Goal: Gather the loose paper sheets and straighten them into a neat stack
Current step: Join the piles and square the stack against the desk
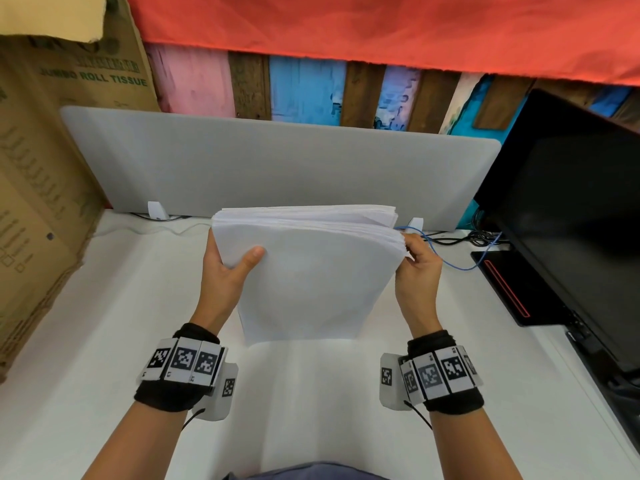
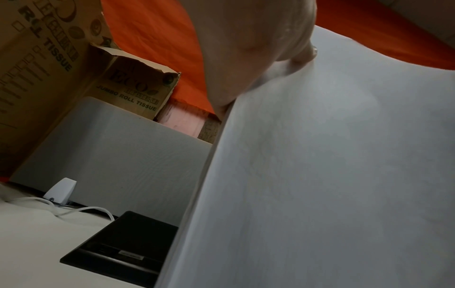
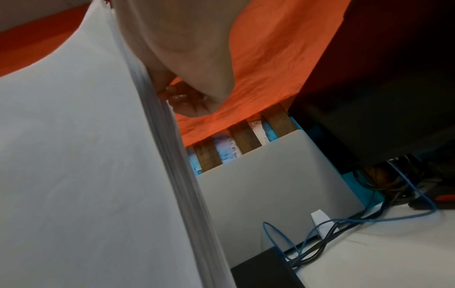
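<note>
A thick stack of white paper sheets (image 1: 308,271) stands upright on its lower edge on the white desk (image 1: 104,341), tilted toward me. My left hand (image 1: 228,261) grips its upper left side, thumb on the front sheet. My right hand (image 1: 415,261) holds the upper right edge, fingers curled round the sheets. The top edges look slightly fanned and uneven. In the left wrist view the front sheet (image 2: 332,175) fills the right side under my thumb (image 2: 295,48). The right wrist view shows the layered sheet edges (image 3: 177,155) running beside my palm (image 3: 192,58).
A grey divider panel (image 1: 277,168) stands behind the stack. A cardboard box (image 1: 45,202) leans at the left. A black monitor (image 1: 571,220) with its base (image 1: 502,289) fills the right, and a blue cable (image 1: 460,265) with other cables runs behind the right hand.
</note>
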The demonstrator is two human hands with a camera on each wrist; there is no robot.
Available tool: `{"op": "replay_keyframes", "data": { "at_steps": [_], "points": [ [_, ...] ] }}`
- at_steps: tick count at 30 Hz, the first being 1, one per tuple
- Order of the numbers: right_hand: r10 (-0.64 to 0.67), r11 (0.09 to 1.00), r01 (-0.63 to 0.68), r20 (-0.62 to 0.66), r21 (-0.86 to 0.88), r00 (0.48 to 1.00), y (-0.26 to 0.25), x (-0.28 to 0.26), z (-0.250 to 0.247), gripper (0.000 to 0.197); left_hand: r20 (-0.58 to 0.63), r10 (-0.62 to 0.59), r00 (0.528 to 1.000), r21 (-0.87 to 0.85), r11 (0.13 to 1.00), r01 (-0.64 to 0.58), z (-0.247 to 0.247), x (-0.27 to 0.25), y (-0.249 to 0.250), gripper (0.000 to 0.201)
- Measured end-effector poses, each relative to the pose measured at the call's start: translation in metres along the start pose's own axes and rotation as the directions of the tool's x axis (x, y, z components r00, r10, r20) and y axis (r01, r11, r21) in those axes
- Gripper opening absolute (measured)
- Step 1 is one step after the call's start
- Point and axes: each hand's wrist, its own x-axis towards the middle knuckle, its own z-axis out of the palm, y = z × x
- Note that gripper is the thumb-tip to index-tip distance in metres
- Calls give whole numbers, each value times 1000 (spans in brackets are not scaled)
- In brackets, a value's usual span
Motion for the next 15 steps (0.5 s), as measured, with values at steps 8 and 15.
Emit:
{"op": "replay_keyframes", "data": {
  "at_steps": [8, 15],
  "points": [
    [57, 998, -57, -12, -37, 998, 4, 4, 0, 29, -10, 20, 1000, 23, 1000, -20, 1, 1, 0, 47],
    [63, 998, -63, -50, -3, 997, 2, 3, 2, 21, -21, 19, 1000, 27, 999, -18, 3, 2, 0, 42]
  ]
}}
